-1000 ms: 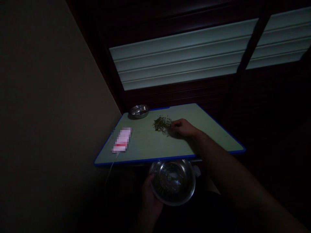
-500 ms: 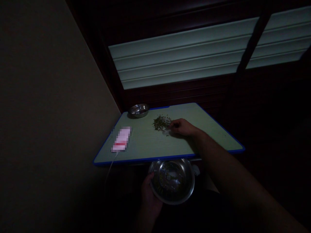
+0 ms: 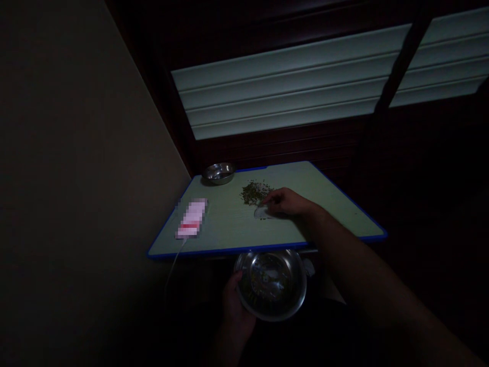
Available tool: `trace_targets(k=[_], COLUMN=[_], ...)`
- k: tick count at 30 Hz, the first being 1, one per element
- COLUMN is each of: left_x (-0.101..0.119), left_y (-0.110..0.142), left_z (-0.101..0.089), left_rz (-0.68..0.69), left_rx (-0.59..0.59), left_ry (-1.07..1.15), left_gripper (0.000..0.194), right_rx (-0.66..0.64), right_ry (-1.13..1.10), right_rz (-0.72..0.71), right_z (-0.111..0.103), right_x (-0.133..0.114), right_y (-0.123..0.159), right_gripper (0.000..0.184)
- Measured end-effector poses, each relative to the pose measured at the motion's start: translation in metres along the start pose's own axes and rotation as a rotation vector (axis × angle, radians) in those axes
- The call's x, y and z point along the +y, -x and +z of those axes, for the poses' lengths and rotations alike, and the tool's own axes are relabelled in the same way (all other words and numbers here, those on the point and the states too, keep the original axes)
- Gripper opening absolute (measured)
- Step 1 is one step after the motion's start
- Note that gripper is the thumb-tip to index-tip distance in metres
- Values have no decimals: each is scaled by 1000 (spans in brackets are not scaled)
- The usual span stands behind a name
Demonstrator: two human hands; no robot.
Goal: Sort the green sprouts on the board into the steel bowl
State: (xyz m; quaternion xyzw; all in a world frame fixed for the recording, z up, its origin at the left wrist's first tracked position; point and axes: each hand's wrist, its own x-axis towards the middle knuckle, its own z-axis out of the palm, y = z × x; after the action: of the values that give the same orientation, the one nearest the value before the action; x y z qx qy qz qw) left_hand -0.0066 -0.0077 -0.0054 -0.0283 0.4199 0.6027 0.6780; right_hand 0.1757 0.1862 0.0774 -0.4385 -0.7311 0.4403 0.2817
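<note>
My left hand (image 3: 237,311) grips the left rim of a shiny metal bowl (image 3: 294,300), thumb over the edge. The bowl is held just below the table's near edge, and bits of something greenish show inside it. Over the table, my right hand (image 3: 284,201) is closed, fingers pinched on a pale, see-through flat piece (image 3: 262,212) lying low against the tabletop. Its exact kind is too dim to make out. Just beyond and left of these fingers is a scattered heap of small green-brown bits (image 3: 252,192), perhaps seeds or dried leaves.
The pale green table (image 3: 221,229) has a blue rim. A small metal bowl (image 3: 219,174) stands at its far left corner. Nearer, a blurred phone (image 3: 192,219) lies with a white cable (image 3: 172,267) hanging off the edge. Dark slatted panels stand behind, a wall at left.
The see-through piece has shifted slightly nearer and shows more plainly, away from the heap. My right hand has barely moved; my left hand and the bowl stay in place.
</note>
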Motion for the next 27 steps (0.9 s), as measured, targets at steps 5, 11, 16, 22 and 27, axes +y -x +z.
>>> trace_targets(k=[5,11,16,22,27], left_x=[0,0,0,0,0], left_y=[0,2,1,-1,-2], left_z=[0,1,0,0,-1], left_rz=[-4,2,-11,-19,-5], left_rx=[-13,-7,6,-19,-24], left_ry=[-1,11,7,8,3], left_gripper=[19,18,17,18,18], right_rx=[-66,-120,-165,-222,-249], right_ry=[-19,5,7,37,48], right_rz=[-27,-41,-53,-63,-51], right_z=[0,3,5,6,8], right_x=[-3,-4,-6,-5,-5], right_y=[1,2,3,3,3], right_gripper=[39,39,38,40,42])
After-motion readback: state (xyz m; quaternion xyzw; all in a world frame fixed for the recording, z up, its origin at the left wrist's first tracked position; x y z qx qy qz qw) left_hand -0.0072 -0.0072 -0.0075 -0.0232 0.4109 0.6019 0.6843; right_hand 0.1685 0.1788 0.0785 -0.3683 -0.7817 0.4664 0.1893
